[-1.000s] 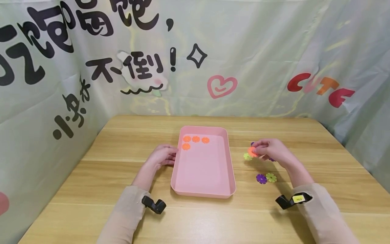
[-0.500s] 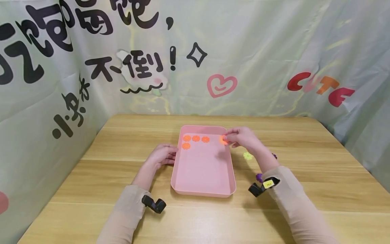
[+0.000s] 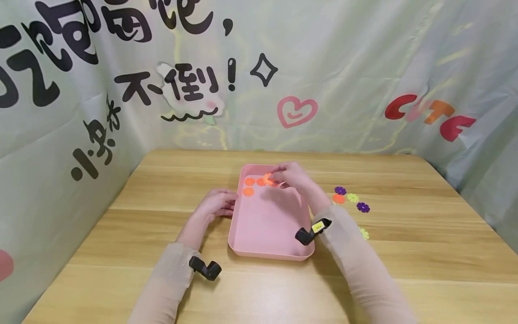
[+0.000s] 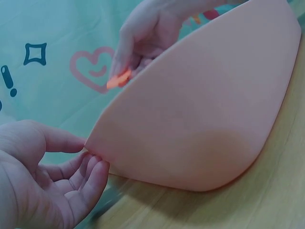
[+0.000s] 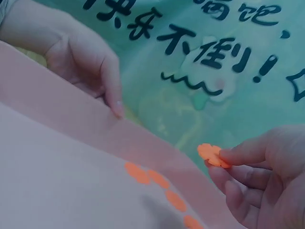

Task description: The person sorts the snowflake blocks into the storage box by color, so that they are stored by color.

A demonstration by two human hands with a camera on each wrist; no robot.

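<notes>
With clock directions taken from the middle of the pink tray [image 3: 271,225] as the head view shows it, the right hand [image 3: 297,175] is at 12 o'clock, over the far part of the tray. Its thumb and fingers pinch a scalloped orange disc [image 5: 212,155], raised clear of the tray floor, and a shadow falls on the pink surface below. The left hand [image 3: 218,203] is at 9 o'clock, outside the tray, pinching the rim between thumb and fingers. Inside, four flat orange pieces [image 3: 248,192] lie from 10 to 12 o'clock; the right hand partly covers one in the head view. On the wooden table [image 3: 259,292], near 3 o'clock, lie two purple pieces [image 3: 363,207], a loose orange piece [image 3: 338,198] and a yellow-green piece [image 3: 353,197]. Another yellow-green one, partly hidden by the right sleeve [image 3: 344,238], lies between 3 and 4 o'clock. A printed cloth [image 3: 344,58] hangs behind, its pink heart [image 3: 297,126] just past 12 o'clock
</notes>
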